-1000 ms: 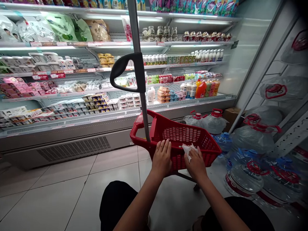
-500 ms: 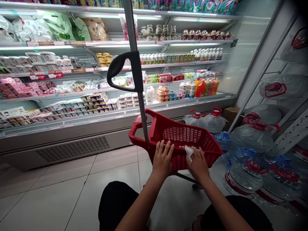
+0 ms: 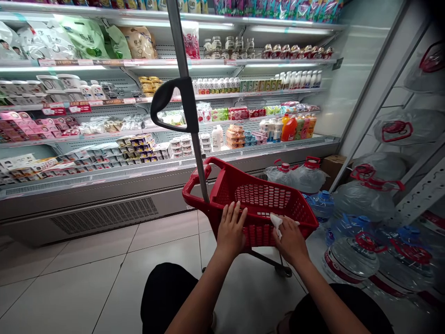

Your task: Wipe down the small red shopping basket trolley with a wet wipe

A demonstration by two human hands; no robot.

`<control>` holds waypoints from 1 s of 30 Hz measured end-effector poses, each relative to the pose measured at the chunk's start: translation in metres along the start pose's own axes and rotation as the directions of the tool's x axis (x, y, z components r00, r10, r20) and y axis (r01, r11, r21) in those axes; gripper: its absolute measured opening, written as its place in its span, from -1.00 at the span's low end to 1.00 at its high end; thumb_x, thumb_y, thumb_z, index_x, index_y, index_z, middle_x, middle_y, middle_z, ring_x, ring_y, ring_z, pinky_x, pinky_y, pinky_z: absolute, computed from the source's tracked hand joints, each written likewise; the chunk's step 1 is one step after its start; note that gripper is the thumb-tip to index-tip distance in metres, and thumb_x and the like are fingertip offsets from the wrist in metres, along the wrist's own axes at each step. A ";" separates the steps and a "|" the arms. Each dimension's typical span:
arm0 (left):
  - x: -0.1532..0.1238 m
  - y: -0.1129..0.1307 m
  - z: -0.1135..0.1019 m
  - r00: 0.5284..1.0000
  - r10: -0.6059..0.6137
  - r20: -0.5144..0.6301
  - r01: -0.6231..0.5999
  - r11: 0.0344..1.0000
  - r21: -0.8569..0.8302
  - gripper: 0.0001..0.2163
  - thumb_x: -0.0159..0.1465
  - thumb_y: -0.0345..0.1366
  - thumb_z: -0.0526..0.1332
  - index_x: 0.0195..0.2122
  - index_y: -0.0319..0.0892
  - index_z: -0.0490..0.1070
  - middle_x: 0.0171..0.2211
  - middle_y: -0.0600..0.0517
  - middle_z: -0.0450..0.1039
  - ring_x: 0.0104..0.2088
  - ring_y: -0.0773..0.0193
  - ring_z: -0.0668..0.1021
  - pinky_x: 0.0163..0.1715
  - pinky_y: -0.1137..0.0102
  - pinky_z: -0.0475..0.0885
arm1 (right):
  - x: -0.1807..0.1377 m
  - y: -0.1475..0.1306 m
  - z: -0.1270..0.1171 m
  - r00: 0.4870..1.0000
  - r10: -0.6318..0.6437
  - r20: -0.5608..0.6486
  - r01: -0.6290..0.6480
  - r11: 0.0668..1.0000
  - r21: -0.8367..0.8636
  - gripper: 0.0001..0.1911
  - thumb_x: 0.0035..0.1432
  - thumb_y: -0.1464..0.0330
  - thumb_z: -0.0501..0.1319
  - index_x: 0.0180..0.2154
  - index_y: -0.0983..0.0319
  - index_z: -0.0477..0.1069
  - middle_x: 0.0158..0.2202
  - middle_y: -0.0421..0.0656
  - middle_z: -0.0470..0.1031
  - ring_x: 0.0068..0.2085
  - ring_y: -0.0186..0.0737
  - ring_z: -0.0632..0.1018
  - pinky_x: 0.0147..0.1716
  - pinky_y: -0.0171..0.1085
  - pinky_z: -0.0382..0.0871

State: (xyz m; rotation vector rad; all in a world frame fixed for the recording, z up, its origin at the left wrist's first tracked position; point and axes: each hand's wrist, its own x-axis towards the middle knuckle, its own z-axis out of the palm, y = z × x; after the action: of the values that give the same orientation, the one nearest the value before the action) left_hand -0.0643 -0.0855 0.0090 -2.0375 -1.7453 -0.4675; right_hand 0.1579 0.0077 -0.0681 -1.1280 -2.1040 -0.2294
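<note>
A red plastic shopping basket (image 3: 257, 195) on wheels stands on the tiled floor in front of me. Its grey pole with a black handle (image 3: 174, 104) rises from its left end. My left hand (image 3: 231, 229) lies on the basket's near rim with fingers stretched over the edge. My right hand (image 3: 290, 241) presses a crumpled white tissue (image 3: 277, 221) against the same rim further right, fingers closed on it. The basket's inside looks empty.
A long refrigerated display (image 3: 139, 116) with packaged food, yoghurt and drinks runs across the back. Large water jugs (image 3: 351, 250) with red handles crowd the floor and a rack on the right. A cardboard box (image 3: 333, 164) sits by the corner. My knees show at the bottom.
The basket has shifted and its pole leans further left. My right hand with the tissue has slid rightwards along the rim. My left hand stays on the rim.
</note>
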 end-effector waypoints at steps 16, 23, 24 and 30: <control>0.003 -0.003 0.003 0.999 -0.006 0.035 0.005 1.000 0.007 -0.22 0.21 -0.28 0.26 0.47 -0.21 0.07 0.51 -0.24 -0.07 0.51 -0.10 0.00 0.46 -0.09 -0.11 | -0.008 0.012 -0.006 0.998 -0.032 0.060 0.033 0.999 -0.022 -0.34 0.38 0.30 0.00 0.46 0.15 0.03 0.22 -0.05 0.42 0.25 0.05 0.37 0.30 0.09 0.24; 0.001 0.022 0.005 1.000 -0.029 0.010 0.029 0.999 0.034 -0.25 0.22 -0.13 0.32 0.43 -0.13 0.17 0.49 -0.22 0.01 0.47 -0.39 -0.01 0.39 -0.33 -0.20 | 0.010 -0.054 0.008 0.993 -0.110 0.047 0.109 0.994 0.027 -0.35 0.34 0.33 0.02 0.41 0.32 0.11 0.26 0.07 0.42 0.22 0.08 0.41 0.30 0.10 0.22; 0.000 0.021 0.005 1.000 -0.023 0.006 0.023 0.999 0.037 -0.24 0.24 -0.12 0.30 0.45 -0.13 0.14 0.50 -0.22 -0.02 0.47 -0.37 -0.01 0.39 -0.33 -0.21 | 0.013 -0.065 0.009 0.990 -0.137 0.039 0.135 0.989 0.052 -0.32 0.34 0.34 0.02 0.43 0.33 0.06 0.34 0.06 0.34 0.28 0.06 0.36 0.33 0.09 0.18; -0.002 0.003 0.001 1.000 -0.014 0.004 0.014 1.000 0.021 -0.16 0.14 -0.29 0.33 0.47 -0.04 0.09 0.54 -0.14 -0.18 0.50 -0.26 -0.03 0.42 -0.27 -0.19 | -0.001 -0.031 -0.003 0.987 -0.144 0.072 0.141 0.989 0.050 -0.38 0.34 0.33 0.04 0.39 0.26 0.18 0.26 -0.02 0.43 0.23 0.00 0.41 0.30 0.02 0.24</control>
State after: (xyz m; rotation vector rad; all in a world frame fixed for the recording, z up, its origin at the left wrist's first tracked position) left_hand -0.0615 -0.0869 0.0070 -2.0144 -1.7608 -0.4468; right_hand 0.1353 -0.0131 -0.0607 -0.9749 -2.2488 -0.2085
